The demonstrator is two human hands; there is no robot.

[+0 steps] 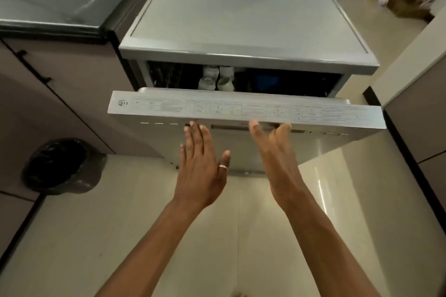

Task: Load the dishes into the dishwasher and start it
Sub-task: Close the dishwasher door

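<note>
Dishwasher door [241,108] marked "13" touches straight-fingered left hand [200,166] and straight-fingered right hand [277,159].

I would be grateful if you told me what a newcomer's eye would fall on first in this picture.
Two outstretched hands, the left hand and the right hand, fingers straight, reach the front of the dishwasher door at centre, which stands ajar. Through the gap above it show two white cups; a black-lined bin sits on the floor at left.

Kitchen: dishwasher [241,19], steel counter [48,0], floor-level lined bin [60,164].
</note>
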